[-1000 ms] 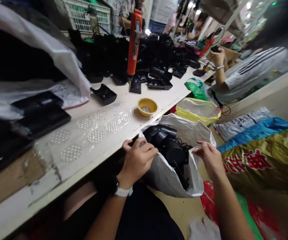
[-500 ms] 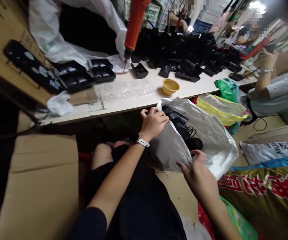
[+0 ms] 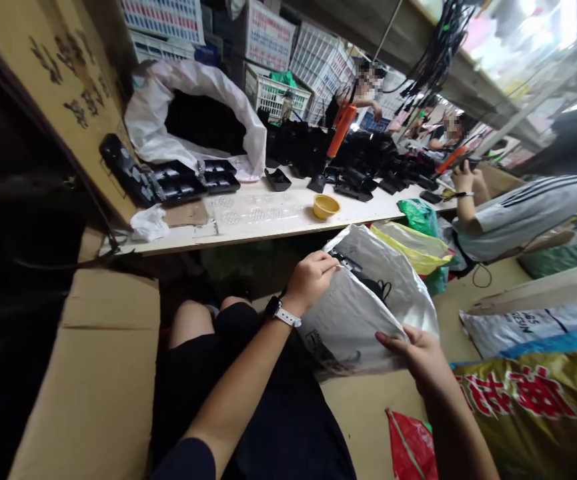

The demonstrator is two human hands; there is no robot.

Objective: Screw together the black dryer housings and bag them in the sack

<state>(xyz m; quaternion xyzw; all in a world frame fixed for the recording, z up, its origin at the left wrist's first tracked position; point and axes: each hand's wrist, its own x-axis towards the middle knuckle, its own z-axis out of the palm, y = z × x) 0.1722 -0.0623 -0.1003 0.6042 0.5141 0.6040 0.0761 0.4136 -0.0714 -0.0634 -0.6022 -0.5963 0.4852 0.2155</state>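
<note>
Room: crowded workshop, with white plastic crates (image 3: 268, 40) stacked at the back and a co-worker's striped sleeve (image 3: 523, 213) at the right.
Surface: long white workbench (image 3: 263, 230) carrying heaped black plastic parts (image 3: 363, 157), an orange electric screwdriver (image 3: 341, 130) and a yellow bowl (image 3: 326, 206).
Sack: white woven sack (image 3: 363, 313) on the person's lap, below the bench edge, with black items (image 3: 351, 263) barely showing in its mouth.
Left hand (image 3: 311, 280): fingers curled, pinching the sack's upper rim.
Right hand (image 3: 413, 353): fingers nearly straight, thumb hidden, pressed against the sack's lower edge.
Change: the sack's mouth has narrowed since the earlier frame, hiding most of the black items.
</note>
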